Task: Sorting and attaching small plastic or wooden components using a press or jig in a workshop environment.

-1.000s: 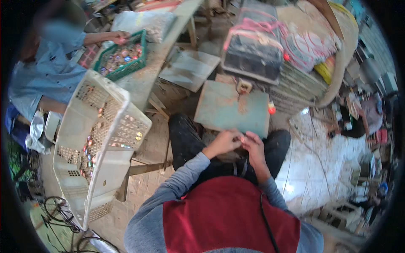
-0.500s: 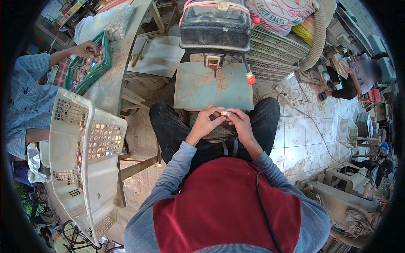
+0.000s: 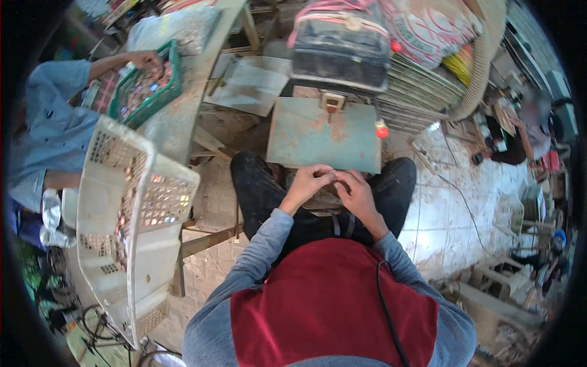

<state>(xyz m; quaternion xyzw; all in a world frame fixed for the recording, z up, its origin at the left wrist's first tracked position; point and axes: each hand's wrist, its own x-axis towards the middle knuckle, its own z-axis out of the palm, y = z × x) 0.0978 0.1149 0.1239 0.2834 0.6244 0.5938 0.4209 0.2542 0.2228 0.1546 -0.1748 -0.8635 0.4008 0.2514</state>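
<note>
So both hands were right at the near edge of the green board (image 3: 296,137), over the lap, and I couldn't tell if they touched it. The left hand (image 3: 310,185) and right hand (image 3: 358,192) had come together at the fingertips, pinched on a small piece (image 3: 335,177), just off the board's near edge. Fingers covered most of it, so no clue on its shape.

The board had sawdust (image 3: 338,126) scattered on it. A red ball (image 3: 381,131) sat just beside its right edge, and a dusty black box (image 3: 339,61) with a pink strap was behind it. Past that, to the board's far right, there was a white sack (image 3: 428,33) and a fat ribbed hose (image 3: 482,76).

Left of the board stood a white crate (image 3: 156,260) with small shiny pieces inside. Farther back on the board's left, a co-worker's hand (image 3: 145,59) was in a green basket (image 3: 153,106).
</note>
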